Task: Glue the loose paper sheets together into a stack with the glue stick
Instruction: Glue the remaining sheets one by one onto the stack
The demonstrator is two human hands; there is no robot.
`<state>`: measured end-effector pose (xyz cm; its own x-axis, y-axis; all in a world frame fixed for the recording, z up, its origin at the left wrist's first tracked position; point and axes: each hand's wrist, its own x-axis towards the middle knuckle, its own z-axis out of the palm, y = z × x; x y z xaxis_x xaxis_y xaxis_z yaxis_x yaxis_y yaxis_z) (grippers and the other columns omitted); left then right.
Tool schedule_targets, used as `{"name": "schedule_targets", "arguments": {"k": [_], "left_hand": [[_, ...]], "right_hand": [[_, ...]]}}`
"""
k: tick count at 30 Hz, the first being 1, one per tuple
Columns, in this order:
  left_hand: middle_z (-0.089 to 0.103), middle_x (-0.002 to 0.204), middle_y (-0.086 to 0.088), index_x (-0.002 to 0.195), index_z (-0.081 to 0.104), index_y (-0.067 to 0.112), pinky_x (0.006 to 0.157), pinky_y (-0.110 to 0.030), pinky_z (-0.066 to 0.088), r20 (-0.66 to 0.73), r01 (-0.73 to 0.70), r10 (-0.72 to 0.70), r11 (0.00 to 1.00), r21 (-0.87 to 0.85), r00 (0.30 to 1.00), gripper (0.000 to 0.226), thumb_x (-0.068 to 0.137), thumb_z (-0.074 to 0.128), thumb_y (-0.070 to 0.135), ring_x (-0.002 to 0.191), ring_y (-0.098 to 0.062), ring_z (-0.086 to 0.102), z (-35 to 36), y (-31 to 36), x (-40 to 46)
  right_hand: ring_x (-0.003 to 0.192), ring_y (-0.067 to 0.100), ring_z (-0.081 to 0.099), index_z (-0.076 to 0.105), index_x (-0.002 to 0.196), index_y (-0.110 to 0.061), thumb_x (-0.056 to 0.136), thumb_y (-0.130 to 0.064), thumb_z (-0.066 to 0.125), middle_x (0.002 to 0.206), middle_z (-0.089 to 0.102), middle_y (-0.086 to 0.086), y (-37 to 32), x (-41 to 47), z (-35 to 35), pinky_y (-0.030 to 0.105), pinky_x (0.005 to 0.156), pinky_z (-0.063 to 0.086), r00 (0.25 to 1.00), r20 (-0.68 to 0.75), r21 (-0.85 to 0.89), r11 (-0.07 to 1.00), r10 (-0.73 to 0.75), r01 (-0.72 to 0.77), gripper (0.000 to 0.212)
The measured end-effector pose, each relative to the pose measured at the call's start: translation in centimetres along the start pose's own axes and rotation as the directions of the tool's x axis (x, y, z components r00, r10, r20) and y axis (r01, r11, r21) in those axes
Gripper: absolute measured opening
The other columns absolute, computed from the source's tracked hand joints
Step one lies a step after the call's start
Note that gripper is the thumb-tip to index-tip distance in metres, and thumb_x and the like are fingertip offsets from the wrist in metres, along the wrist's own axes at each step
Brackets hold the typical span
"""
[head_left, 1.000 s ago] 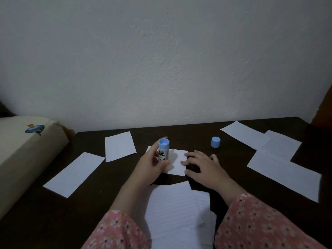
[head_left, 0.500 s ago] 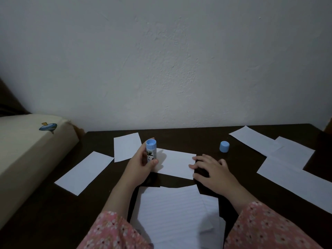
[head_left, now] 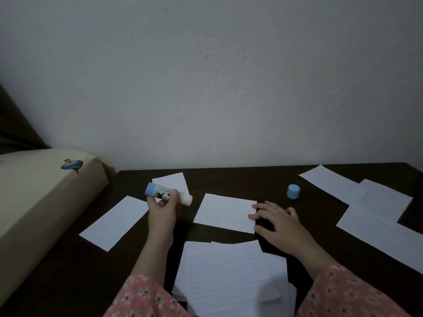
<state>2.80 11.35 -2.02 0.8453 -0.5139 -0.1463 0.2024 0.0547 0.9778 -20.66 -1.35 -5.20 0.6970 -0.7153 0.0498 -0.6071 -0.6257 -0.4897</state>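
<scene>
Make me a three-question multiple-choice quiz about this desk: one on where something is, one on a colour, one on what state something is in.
1. Where is the loose cap?
A. On the dark table, beyond the right hand
B. On the glue stick
C. On the cream box

2. What colour is that cap?
A. Red
B. Light blue
C. Black

3. How is the glue stick held?
A. Standing alone
B. Capped, on paper
C. Tilted sideways in the left hand, uncapped

Answers: 1 A, it stands alone past the right hand. 2 B, it is pale blue. 3 C, its white tip points right.
</scene>
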Motion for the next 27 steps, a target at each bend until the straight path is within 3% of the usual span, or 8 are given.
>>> {"name": "schedule_targets", "arguments": {"k": [4,7,11,18,23,27], "left_hand": [[0.064,0.104,-0.004,0.121,0.052,0.016,0.080,-0.032,0.050,0.106,0.043,-0.056,0.992,0.120,0.993,0.032,0.092,0.061,0.028,0.092,-0.016,0.061,2.6,-1.0,-2.2],[0.059,0.113,-0.002,0.129,0.045,0.020,0.092,-0.040,0.046,0.174,0.105,-0.127,0.986,0.129,0.977,0.039,0.093,0.059,0.026,0.102,-0.019,0.057,4.8,-1.1,-3.8],[0.053,0.133,-0.003,0.137,0.034,0.020,0.095,-0.037,0.045,0.287,-0.122,0.008,0.917,0.379,0.958,0.055,0.090,0.062,0.022,0.120,-0.023,0.053,7.1,-1.1,-3.4],[0.054,0.132,-0.005,0.132,0.036,0.020,0.092,-0.032,0.043,0.577,-0.458,0.091,0.712,0.531,0.811,0.051,0.089,0.063,0.012,0.124,-0.022,0.050,11.0,-0.5,-1.8],[0.055,0.128,-0.001,0.129,0.040,0.022,0.086,-0.026,0.042,0.632,-0.513,0.094,0.681,0.523,0.769,0.048,0.088,0.064,0.013,0.119,-0.016,0.051,12.0,-1.0,-1.2],[0.055,0.105,0.014,0.117,0.043,0.026,0.070,-0.012,0.041,0.654,-0.536,0.116,0.686,0.492,0.748,0.038,0.088,0.065,0.014,0.092,0.003,0.050,12.1,-1.4,-1.5]], "right_hand": [[0.143,-0.001,0.011,0.056,0.117,-0.045,0.095,-0.053,0.043,0.146,0.033,-0.027,-0.1,-0.2,0.0,0.047,0.116,0.004,1.000,-0.009,0.005,1.000,-0.013,0.013,0.026],[0.143,0.000,0.011,0.055,0.117,-0.045,0.092,-0.051,0.052,0.148,0.030,-0.025,0.0,-0.2,0.0,0.046,0.116,0.005,1.000,-0.009,-0.024,1.000,-0.019,0.019,0.026],[0.144,0.002,0.009,0.054,0.120,-0.047,0.090,-0.053,0.054,0.153,0.021,-0.023,-0.1,-0.1,-0.2,0.048,0.118,0.004,1.000,0.007,-0.035,0.999,-0.001,0.001,0.030],[0.145,0.002,0.008,0.053,0.120,-0.047,0.090,-0.052,0.054,0.152,0.026,-0.024,0.0,0.0,-0.1,0.050,0.118,0.003,1.000,-0.001,0.001,1.000,-0.005,0.005,0.030],[0.145,0.003,0.008,0.052,0.122,-0.047,0.090,-0.052,0.054,0.152,0.027,-0.022,0.0,-0.1,-0.1,0.051,0.118,0.005,1.000,-0.007,0.000,1.000,-0.013,0.013,0.032],[0.145,0.004,0.008,0.053,0.121,-0.045,0.091,-0.052,0.053,0.153,0.027,-0.021,0.1,0.0,-0.1,0.052,0.117,0.006,1.000,0.005,-0.010,1.000,-0.019,0.019,0.031]]}}
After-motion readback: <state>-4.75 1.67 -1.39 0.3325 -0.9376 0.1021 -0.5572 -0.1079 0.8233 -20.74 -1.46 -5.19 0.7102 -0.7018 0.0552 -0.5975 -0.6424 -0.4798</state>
